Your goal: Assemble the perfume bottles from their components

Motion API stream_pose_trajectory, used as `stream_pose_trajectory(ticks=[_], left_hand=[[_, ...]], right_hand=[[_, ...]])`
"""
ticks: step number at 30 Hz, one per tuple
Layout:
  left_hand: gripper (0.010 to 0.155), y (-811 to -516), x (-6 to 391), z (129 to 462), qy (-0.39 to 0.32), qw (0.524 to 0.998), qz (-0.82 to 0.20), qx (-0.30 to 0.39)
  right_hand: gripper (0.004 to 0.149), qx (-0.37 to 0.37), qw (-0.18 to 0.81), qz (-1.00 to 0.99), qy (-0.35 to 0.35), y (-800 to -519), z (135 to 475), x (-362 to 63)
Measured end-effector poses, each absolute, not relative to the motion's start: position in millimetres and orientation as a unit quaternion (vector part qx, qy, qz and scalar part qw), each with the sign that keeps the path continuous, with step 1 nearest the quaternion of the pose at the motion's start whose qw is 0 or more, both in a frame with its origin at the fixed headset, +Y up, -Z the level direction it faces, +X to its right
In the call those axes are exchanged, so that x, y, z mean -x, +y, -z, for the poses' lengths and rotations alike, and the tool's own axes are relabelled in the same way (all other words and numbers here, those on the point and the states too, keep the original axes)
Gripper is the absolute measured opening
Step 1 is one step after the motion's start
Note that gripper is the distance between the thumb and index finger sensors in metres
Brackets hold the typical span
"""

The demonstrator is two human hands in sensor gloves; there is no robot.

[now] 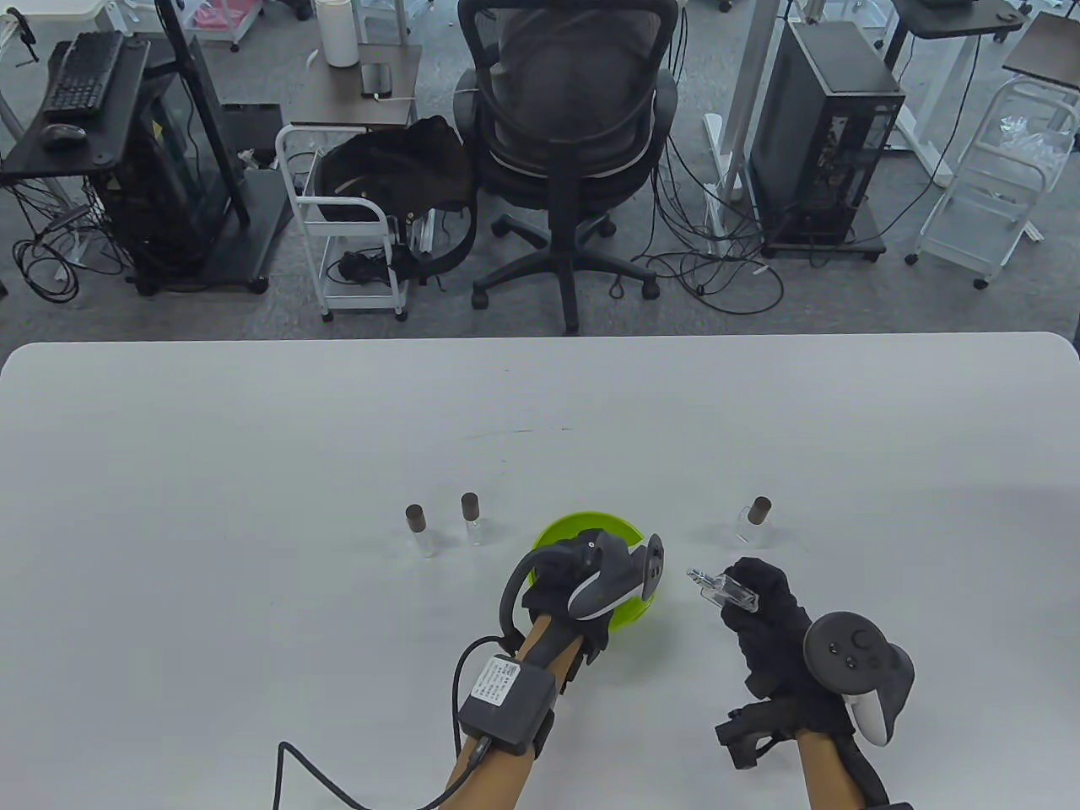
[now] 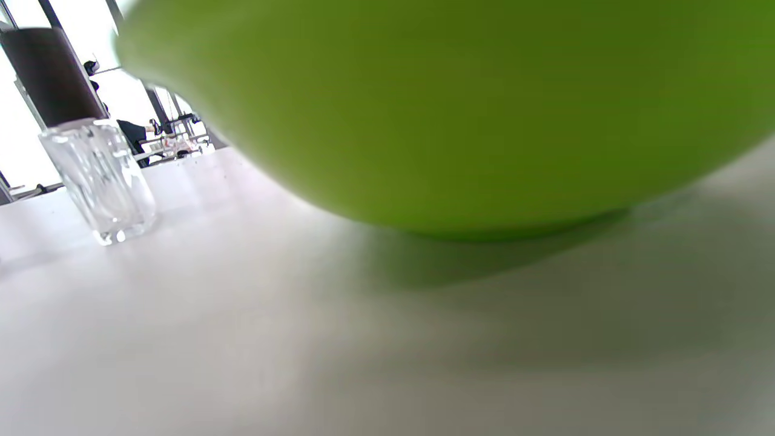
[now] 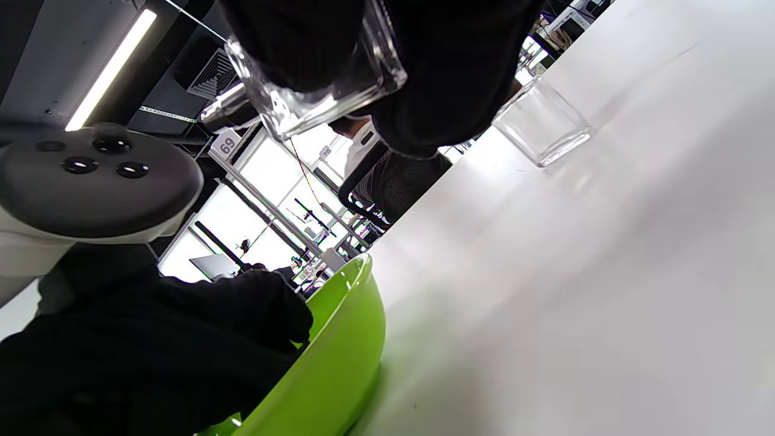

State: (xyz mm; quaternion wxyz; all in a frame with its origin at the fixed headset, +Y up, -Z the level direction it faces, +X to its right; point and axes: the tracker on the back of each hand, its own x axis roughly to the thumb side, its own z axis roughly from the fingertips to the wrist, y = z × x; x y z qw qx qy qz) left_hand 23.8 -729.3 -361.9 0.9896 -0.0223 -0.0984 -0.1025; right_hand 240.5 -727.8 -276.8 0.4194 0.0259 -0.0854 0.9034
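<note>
bottle (image 1: 732, 592) clamped in right hand (image 1: 764, 620), lifted off table (image 1: 253, 472), long axis near level, sprayer end pointing left toward green bowl (image 1: 564, 527). right fingers (image 3: 448, 66) curled tight round glass body. left hand (image 1: 582, 582) dipped into bowl, just beside that open end and nearer to whatever parts sit inside; fingers hidden under tracker, so spread or grip impossible to tell. probably fetching a cap to press onto the sprayer. three finished bottles upright beyond: two left of bowl (image 1: 422, 531) (image 1: 472, 516), one right (image 1: 751, 521).
</note>
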Motion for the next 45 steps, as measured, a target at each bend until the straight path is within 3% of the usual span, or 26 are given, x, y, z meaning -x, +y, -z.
stream_pose_trajectory(ticks=[10,20,35,45], left_hand=[[0.057,-682.2,13.3,313.9,-0.188,0.965,-0.152,-0.103],[0.056,-694.7,34.5,302.9,-0.226,0.898,-0.373,-0.057],[0.052,-704.7,24.8,302.7,-0.28,0.878,-0.388,-0.02],[0.05,-700.7,15.7,300.3,-0.285,0.887,-0.358,-0.066]], right_hand=[[0.057,-0.061,0.414,-0.906,-0.061,-730.2,274.9,-226.8],[0.057,-0.095,0.401,-0.91,-0.041,-731.3,272.5,-212.2],[0.057,-0.136,0.407,-0.903,-0.019,-729.4,269.5,-202.3],[0.058,-0.133,0.385,-0.913,-0.032,-727.4,269.5,-201.2]])
